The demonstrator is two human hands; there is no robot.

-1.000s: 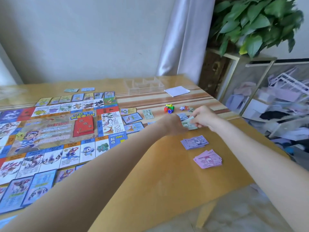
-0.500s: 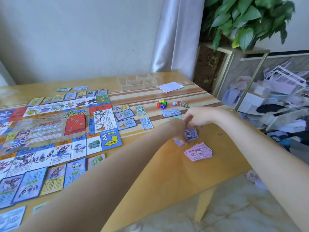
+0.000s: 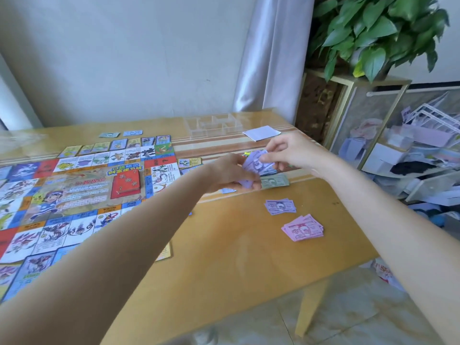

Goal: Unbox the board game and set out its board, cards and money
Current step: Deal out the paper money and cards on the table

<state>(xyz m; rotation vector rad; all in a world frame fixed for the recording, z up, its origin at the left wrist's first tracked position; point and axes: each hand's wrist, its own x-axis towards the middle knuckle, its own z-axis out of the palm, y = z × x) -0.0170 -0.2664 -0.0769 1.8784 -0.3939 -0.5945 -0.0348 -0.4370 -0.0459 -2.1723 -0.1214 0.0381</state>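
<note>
- Head view: my left hand gripped the lilac money wad, fingers curled under it, above the tabletop.
- My right hand pinched its top note.
- Green pile lay just below the wad; lilac pile and pink pile nearer me, toward the right hand.
- Board lay left, cards around it.
- Judged: the right hand would lay each note, long axis across.
</note>
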